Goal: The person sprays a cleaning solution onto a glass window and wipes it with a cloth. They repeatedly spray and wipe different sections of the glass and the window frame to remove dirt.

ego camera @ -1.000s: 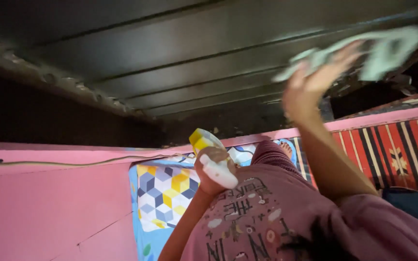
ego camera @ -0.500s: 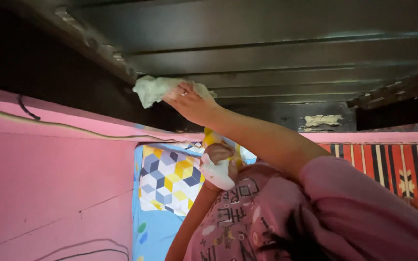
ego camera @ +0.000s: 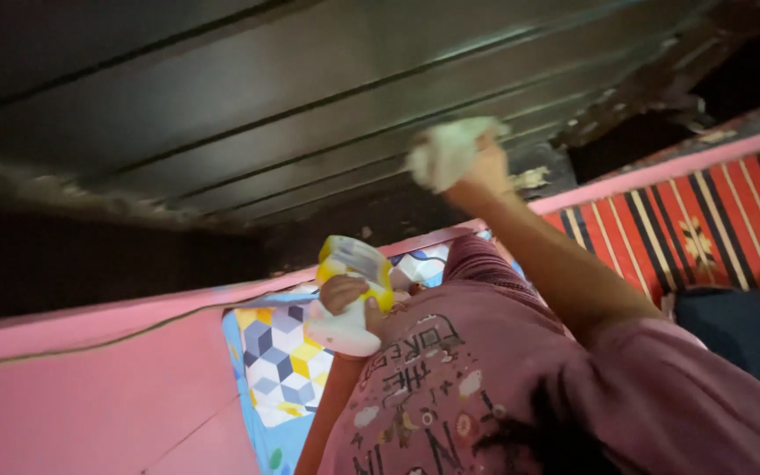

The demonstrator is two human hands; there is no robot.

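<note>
We see the right hand bunched around a crumpled pale cloth rag, pressed against the dark ribbed metal panel overhead (its ridges glossy, its lower edge flaking). The left hand is closed on a yellow-and-white plastic spray bottle, held before the pink printed shirt, beside a smooth pink wall.

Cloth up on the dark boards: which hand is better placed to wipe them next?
Probably the right hand: it presses the pale cloth against the dark boards, while the left hand sits lower, fingers round a yellow-and-white spray bottle.
</note>
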